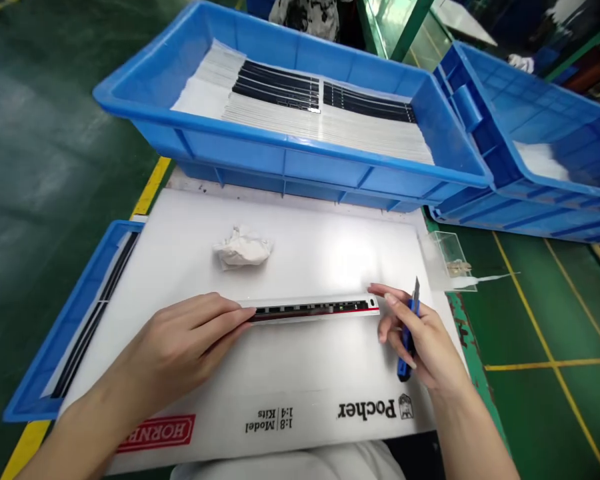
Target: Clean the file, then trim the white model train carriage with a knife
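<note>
A long narrow strip (313, 310), white with a black and red middle, lies flat on a white board (300, 367). My left hand (190, 343) presses its fingertips on the strip's left end. My right hand (420, 337) holds a blue utility knife (409, 330) with the blade pointing up, and its index finger touches the strip's right end.
A crumpled white wipe (243, 248) lies on the board. A blue bin (290, 117) of stacked strips stands behind, another blue bin (540, 140) at right. A blue tray (65, 320) holding dark strips sits at left. A small clear box (450, 257) sits at the board's right edge.
</note>
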The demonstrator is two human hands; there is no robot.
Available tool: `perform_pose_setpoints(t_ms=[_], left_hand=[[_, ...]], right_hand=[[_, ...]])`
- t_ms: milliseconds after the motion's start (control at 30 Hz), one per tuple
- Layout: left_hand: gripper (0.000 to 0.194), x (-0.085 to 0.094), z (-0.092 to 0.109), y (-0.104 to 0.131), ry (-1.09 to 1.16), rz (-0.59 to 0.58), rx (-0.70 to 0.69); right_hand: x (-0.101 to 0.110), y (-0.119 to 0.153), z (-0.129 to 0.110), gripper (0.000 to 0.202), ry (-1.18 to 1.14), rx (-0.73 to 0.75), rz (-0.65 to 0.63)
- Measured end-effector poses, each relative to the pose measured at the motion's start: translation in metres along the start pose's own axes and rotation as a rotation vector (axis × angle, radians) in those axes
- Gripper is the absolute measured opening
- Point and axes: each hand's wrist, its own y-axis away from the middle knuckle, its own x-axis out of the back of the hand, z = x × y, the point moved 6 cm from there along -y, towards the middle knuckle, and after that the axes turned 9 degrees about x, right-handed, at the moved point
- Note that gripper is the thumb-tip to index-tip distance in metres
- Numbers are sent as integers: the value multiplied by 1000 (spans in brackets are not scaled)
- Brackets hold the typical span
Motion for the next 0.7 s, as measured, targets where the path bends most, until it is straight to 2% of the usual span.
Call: perform_pose_setpoints(t_ms=[267,567,700], left_hand=[[20,0,-1,-7,-64,-36,32],[22,-6,-4,-5,-73,-71,61],[19,-3,-2,-9,-74,-48,52]], right_hand=[[-11,-11,13,62,-162,-57,-62],[-14,-14,20,54,-198,-34,-86],[-14,-14,22,52,-187,-9,-70]])
